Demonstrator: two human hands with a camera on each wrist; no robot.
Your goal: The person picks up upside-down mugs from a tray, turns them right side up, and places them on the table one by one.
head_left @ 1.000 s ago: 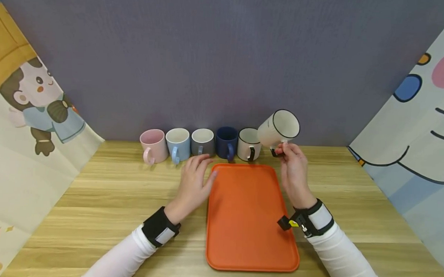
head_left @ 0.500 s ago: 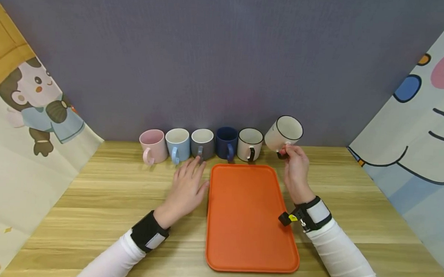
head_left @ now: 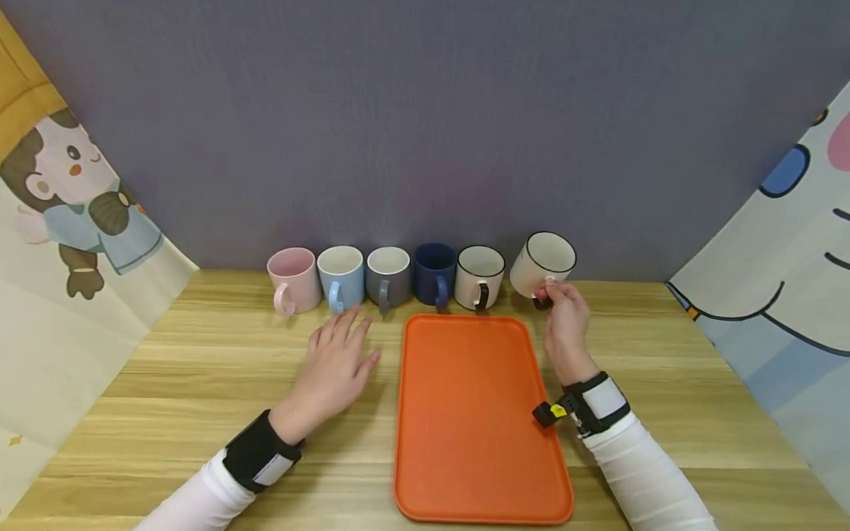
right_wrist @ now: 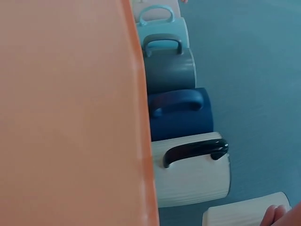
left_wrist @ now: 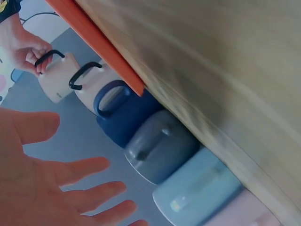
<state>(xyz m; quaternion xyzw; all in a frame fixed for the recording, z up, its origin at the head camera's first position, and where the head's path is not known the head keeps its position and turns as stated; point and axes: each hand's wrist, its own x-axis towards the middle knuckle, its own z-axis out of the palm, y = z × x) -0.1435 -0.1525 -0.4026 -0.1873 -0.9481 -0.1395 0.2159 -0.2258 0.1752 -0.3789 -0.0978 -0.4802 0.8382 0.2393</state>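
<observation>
My right hand [head_left: 567,333] pinches the black handle of a white mug [head_left: 528,275] with a dark rim, at the right end of a row of mugs. This mug leans slightly; whether its base touches the table I cannot tell. Beside it, a small gap away, stands a similar white mug [head_left: 469,289] with a black handle. My left hand [head_left: 328,375] hovers with spread fingers left of the orange tray [head_left: 483,424], holding nothing. Nearest its fingertips are the light blue mug [head_left: 350,285] and the grey mug [left_wrist: 162,146].
A navy mug [head_left: 426,287] and a pink mug [head_left: 299,281] also stand upright in the row, handles facing me. Behind them rises a grey wall [head_left: 430,125]. The tray lies on the wooden table [head_left: 203,383], just in front of the row. Printed curtains flank both sides.
My right hand has lowered the white mug at the right end of the row and brought it nearer upright. My left hand has drawn back leftward and toward me, away from the grey mug and tray.
</observation>
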